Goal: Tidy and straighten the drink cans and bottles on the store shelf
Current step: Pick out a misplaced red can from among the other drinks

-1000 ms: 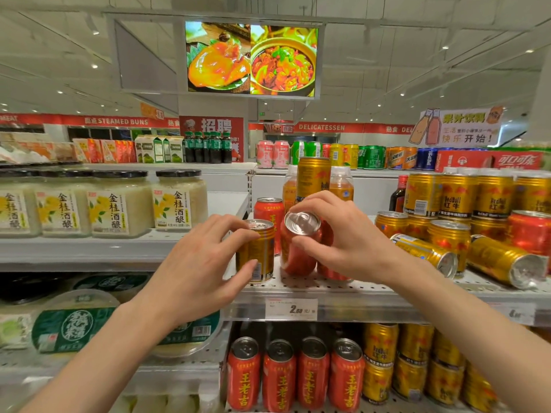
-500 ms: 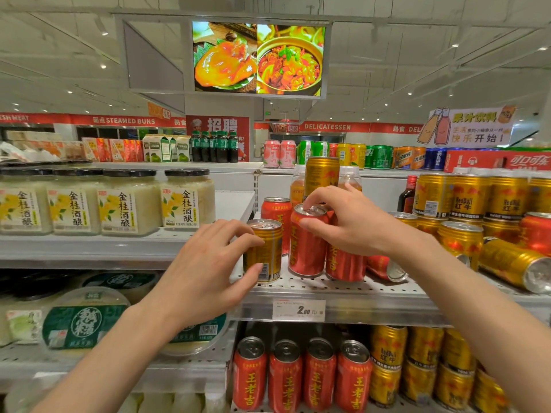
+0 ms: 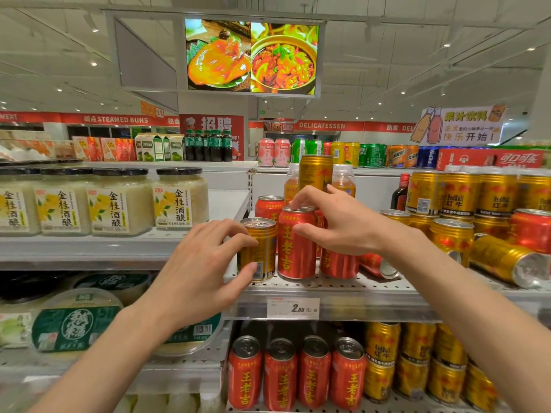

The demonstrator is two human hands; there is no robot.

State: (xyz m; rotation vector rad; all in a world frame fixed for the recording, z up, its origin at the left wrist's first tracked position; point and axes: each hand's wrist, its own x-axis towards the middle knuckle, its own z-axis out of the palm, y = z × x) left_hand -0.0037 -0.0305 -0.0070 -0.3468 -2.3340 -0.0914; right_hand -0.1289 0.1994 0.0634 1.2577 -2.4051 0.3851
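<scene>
Fingers (image 3: pixel 238 238) of the left hand (image 3: pixel 196 275) curled around a short gold can (image 3: pixel 258 250), thumb low on its front and fingertips near its rim, grasping it where it stood upright at the left end of the perforated shelf (image 3: pixel 334 289), just inside the front lip. Left of that end the shelf stopped at a divider, beyond which a row of rice-wine jars (image 3: pixel 119 202) sat on a separate ledge with bare ledge in front of them. Touching or nearly touching the gold can on its right stood a taller red can (image 3: pixel 295 248), upright and near the front edge; the right hand (image 3: pixel 343 225) arched over it, its fingers (image 3: pixel 298 199) pinching the top rim while the thumb reached along the can's side, so the grip was closed on the red can. Behind these stood another red can (image 3: pixel 269 207), and a second front red can (image 3: pixel 338 262) was partly hidden under the right hand. Further right a red can (image 3: pixel 378 265) lay tipped on its side, then a gold can (image 3: pixel 507 260) lay on its side with its end toward the shelf edge, among upright gold cans (image 3: pixel 462 192) stacked behind. A strip of open shelf ran along the front above the price tag (image 3: pixel 293 308). Below, red cans (image 3: pixel 295 374) stood in a neat row.
</scene>
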